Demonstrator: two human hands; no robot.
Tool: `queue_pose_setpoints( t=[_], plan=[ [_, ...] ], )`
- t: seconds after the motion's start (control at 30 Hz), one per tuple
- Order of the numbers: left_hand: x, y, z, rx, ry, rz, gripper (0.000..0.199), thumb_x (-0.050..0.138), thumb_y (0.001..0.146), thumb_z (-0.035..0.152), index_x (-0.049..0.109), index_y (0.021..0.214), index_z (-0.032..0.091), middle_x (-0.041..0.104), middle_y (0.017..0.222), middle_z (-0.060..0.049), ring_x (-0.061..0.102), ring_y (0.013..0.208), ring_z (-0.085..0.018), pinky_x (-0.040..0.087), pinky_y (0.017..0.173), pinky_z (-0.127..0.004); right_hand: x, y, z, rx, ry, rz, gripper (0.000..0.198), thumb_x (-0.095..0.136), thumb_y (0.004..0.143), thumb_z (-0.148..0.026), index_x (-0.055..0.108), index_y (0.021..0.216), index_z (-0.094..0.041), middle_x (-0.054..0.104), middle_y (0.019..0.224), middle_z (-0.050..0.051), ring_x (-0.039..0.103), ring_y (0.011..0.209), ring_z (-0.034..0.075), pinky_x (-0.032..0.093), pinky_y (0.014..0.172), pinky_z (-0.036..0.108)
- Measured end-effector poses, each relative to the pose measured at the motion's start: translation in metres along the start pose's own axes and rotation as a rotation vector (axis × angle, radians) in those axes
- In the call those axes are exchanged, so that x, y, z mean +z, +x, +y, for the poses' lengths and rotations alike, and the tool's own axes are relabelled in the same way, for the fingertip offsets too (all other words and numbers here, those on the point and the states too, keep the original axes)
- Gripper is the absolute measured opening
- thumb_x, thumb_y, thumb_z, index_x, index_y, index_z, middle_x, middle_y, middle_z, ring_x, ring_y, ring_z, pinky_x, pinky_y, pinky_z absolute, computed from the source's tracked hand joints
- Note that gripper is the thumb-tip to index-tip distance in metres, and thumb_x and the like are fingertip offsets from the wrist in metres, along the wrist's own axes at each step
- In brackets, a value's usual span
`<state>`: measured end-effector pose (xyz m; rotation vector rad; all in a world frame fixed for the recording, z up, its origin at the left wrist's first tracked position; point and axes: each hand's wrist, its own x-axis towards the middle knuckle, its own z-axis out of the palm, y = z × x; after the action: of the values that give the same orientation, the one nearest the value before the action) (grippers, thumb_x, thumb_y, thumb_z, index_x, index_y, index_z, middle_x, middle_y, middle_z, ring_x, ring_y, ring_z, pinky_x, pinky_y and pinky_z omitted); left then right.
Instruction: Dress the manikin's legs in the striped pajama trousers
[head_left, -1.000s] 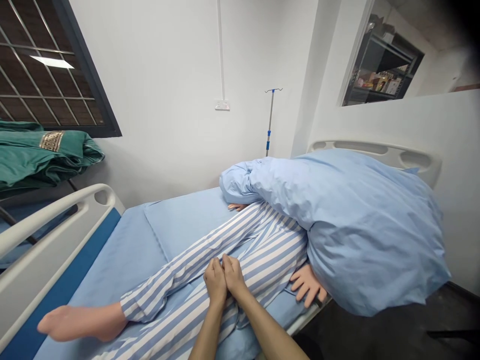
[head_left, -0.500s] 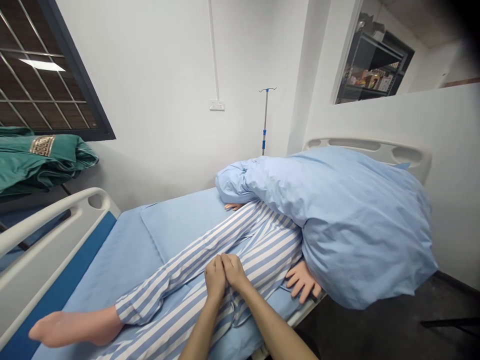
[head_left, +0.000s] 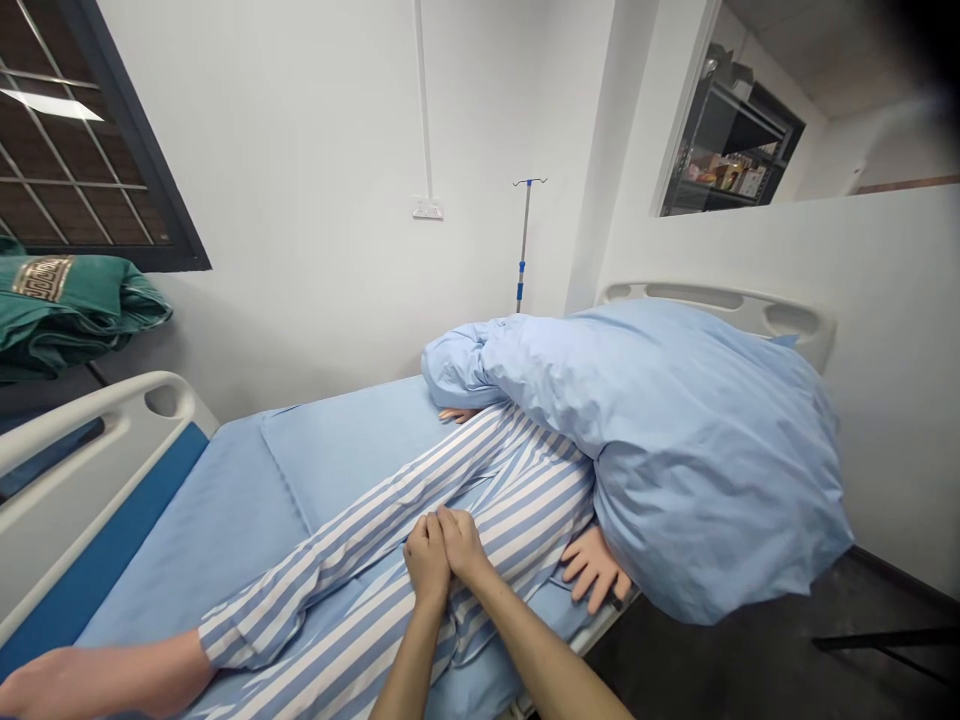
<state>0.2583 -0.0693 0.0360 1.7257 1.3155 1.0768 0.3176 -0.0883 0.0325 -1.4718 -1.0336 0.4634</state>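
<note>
My left hand [head_left: 427,562] and my right hand [head_left: 460,546] are closed, with curled fingers, and press side by side. They are over the near thigh of a manikin's striped pants [head_left: 525,510]; I cannot tell whether they rest on the cloth. Whatever the fingers may hold is hidden. The manikin lies on a bed with a light blue sheet [head_left: 345,425]. To the right of my hands lies the manikin's open hand [head_left: 597,568] at the mattress edge. A light blue quilt [head_left: 705,430], bunched up, covers its upper body. One bare foot [head_left: 97,675] sticks out at lower left.
The bed's footboard [head_left: 112,480] rises at the left and its headboard [head_left: 795,320] at the right. Behind the bed stand a drip pole [head_left: 523,240] and a wall with a socket [head_left: 427,208]. Green folded cloth [head_left: 90,305] is at far left.
The view has turned slightly right, so the bed, quilt and footboard appear further left. My hands stay closed together over the striped thigh.
</note>
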Motion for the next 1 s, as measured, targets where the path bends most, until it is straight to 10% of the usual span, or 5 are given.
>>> queue_pose_setpoints(
  t=[0.2,0.7,1.0],
  plan=[
    [0.002,-0.001,-0.003,0.094,0.046,-0.033,0.036,0.026,0.082,0.037,0.052,0.066,0.018,0.058,0.065,-0.005,0.05,0.063,-0.015,0.033,0.061,-0.026,-0.015,0.006,-0.002,-0.135,-0.17,-0.132,0.041,0.028,0.084,-0.035,0.039,0.049,-0.017,0.042,0.048,-0.002,0.036,0.049,0.009,0.027,0.048,0.021],
    [0.028,-0.007,0.03,-0.083,0.024,0.032,0.032,0.036,0.077,0.035,0.048,0.051,0.02,0.057,0.057,-0.002,0.045,0.055,-0.013,0.029,0.054,-0.025,-0.03,0.014,0.009,0.143,0.236,0.094,0.037,0.034,0.078,-0.041,0.024,0.049,-0.02,0.024,0.045,-0.006,0.025,0.045,0.009,0.026,0.044,0.023],
    [0.031,-0.007,0.01,-0.044,-0.084,0.052,0.035,0.035,0.078,0.037,0.039,0.048,0.02,0.048,0.047,0.001,0.039,0.048,-0.01,0.029,0.052,-0.023,-0.019,0.007,0.015,0.012,0.027,0.11,0.037,0.031,0.082,-0.036,0.034,0.05,-0.018,0.038,0.048,-0.003,0.034,0.049,0.009,0.028,0.048,0.022]
  ],
)
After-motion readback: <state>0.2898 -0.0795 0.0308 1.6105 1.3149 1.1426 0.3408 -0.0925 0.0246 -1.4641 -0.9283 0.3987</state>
